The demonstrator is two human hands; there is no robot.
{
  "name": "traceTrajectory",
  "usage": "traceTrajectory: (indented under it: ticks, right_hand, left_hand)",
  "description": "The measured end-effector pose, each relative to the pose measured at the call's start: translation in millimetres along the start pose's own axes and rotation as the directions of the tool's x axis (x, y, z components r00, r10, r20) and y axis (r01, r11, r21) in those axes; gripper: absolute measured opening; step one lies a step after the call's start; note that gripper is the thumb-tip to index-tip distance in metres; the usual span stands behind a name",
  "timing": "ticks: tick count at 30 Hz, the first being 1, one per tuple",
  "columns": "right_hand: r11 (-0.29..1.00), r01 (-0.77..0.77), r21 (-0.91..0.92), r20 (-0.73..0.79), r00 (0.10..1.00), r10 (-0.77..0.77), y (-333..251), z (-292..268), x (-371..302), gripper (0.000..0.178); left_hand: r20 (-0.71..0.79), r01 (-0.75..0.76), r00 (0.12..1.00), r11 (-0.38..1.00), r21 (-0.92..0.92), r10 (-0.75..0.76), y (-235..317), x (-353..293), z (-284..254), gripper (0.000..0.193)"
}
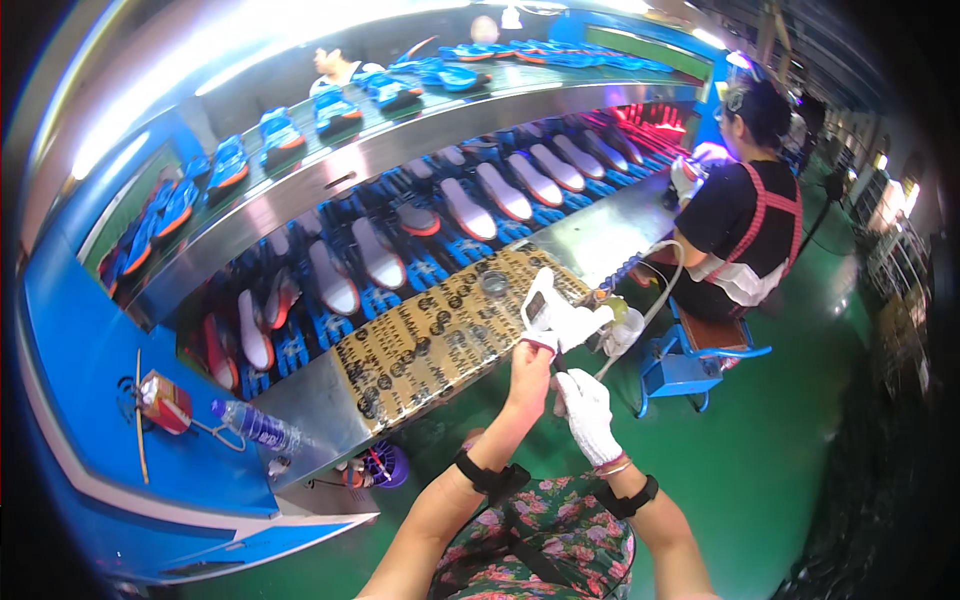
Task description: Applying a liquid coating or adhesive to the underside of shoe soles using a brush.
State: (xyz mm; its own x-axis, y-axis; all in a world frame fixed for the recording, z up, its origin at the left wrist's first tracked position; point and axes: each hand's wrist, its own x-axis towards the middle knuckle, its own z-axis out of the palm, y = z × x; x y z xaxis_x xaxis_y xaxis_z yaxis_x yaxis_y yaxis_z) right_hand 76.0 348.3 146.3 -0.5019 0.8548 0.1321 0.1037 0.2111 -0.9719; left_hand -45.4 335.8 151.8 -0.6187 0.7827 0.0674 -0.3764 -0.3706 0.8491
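A long curved conveyor (330, 180) carries rows of shoe soles (470, 210) on blue racks past a steel workbench (600, 240) with a patterned brown mat (440, 340). Above the mat's near edge, the bare left hand (528, 375) is pulling a white glove (552, 312), fingers closed on its cuff. The already-gloved right hand (587, 412) sits just below, fingers loosely curled, apparently holding nothing.
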Motion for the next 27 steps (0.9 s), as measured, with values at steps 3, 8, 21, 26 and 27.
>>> traceTrajectory:
  ticks: [3, 8, 21, 26, 27]
  right_hand:
    - [0.995, 0.021, -0.097, -0.019, 1.000, -0.023, -20, 14, -8, 0.022]
    - [0.986, -0.051, 0.162, 0.000, 0.999, 0.052, -9, 32, -11, 0.024]
    - [0.902, -0.174, 0.396, 0.131, 0.983, 0.132, -20, 35, -23, 0.027]
    - [0.723, -0.395, 0.566, 0.329, 0.913, 0.241, -31, 33, -25, 0.031]
    - [0.624, -0.460, 0.632, 0.380, 0.885, 0.269, -34, 33, -26, 0.030]
  left_hand:
    - [-0.113, -0.036, 0.993, 0.999, 0.032, 0.039, -15, 1, -10, 0.017]
    - [-0.190, -0.109, 0.969, 0.966, 0.233, 0.155, -22, 2, -22, 0.027]
    - [-0.067, 0.036, 0.997, 0.996, -0.085, -0.041, -6, -13, -42, 0.016]
    - [0.084, 0.107, 0.993, 0.939, -0.326, -0.084, -3, -13, -56, 0.018]
    - [0.114, 0.131, 0.989, 0.909, -0.396, -0.093, 1, -14, -53, 0.020]
